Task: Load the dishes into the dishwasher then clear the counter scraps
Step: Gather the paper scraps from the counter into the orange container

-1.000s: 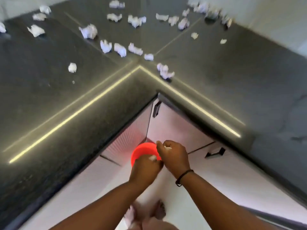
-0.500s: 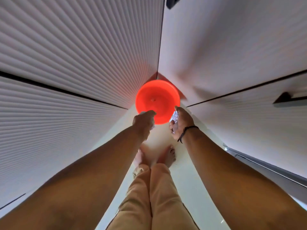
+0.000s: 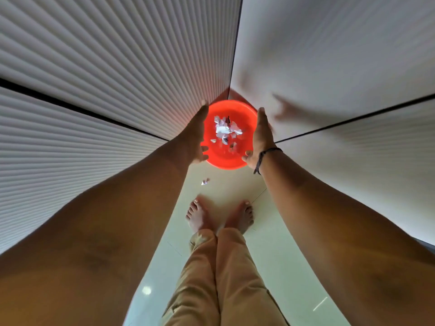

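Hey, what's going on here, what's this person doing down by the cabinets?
A person is leaning over an orange bin on the floor in the corner between the cabinets. Both hands are open, the left hand and right hand on either side of the bin's mouth, holding nothing. White paper scraps are inside the bin or dropping into it. One scrap is outside the bin, over the floor near the bare feet.

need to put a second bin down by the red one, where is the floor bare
Bare floor lies to the right of the feet, along the smooth cabinet, and nearer the camera left of the trousers. Crowded: the corner holding the red bin, both hands beside it, one paper scrap just before it.
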`<state>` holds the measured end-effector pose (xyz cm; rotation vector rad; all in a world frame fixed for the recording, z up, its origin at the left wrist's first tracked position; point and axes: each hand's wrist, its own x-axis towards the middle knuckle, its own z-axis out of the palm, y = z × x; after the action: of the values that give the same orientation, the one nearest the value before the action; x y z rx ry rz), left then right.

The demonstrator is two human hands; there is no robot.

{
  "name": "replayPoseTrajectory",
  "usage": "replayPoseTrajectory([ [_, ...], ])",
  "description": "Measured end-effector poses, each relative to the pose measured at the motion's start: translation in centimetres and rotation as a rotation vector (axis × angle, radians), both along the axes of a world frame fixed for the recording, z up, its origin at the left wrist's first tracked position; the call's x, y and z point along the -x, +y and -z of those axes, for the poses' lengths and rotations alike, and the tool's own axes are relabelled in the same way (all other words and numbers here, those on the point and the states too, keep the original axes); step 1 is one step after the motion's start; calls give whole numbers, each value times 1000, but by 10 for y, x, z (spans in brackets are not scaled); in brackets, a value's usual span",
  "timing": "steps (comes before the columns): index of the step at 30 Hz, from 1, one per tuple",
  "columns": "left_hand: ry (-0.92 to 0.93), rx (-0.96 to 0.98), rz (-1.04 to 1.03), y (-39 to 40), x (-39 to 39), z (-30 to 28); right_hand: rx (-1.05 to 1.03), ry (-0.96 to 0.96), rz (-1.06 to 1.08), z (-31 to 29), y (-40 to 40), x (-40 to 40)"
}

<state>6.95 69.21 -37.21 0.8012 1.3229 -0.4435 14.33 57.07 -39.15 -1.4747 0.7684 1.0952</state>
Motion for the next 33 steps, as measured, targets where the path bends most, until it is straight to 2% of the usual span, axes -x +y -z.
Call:
replayPoseTrajectory([
  [4,3,-28,9,1,13,-5,134,-89,-35,-1,-6,1],
  [9,-15,-184,208,-8,27,-26,313,-290,-327,-13,-21,12],
  [13,-133,-428,511,-23,37,-61,372,-477,-650,-62,-33,24],
  [16,-138,-651,794,-35,48,-108,515,-716,-935,-116,-41,29],
  [19,-314,-851,887,-48,51,-168,646,-1027,-1211,-173,-44,29],
  [22,-503,-1140,1024,-46,40,-229,659,-1215,-1298,-237,-40,18],
  [25,-712,-1408,984,-36,27,-298,600,-1407,-1281,-311,-33,6],
  [28,-841,-1588,862,-25,18,-360,521,-1561,-1291,-376,-24,-1],
  [31,-908,-1778,728,-4,16,-406,566,-1665,-1279,-423,-20,-5],
  [33,-863,-1882,706,18,12,-426,614,-1706,-1204,-444,-17,-13],
])
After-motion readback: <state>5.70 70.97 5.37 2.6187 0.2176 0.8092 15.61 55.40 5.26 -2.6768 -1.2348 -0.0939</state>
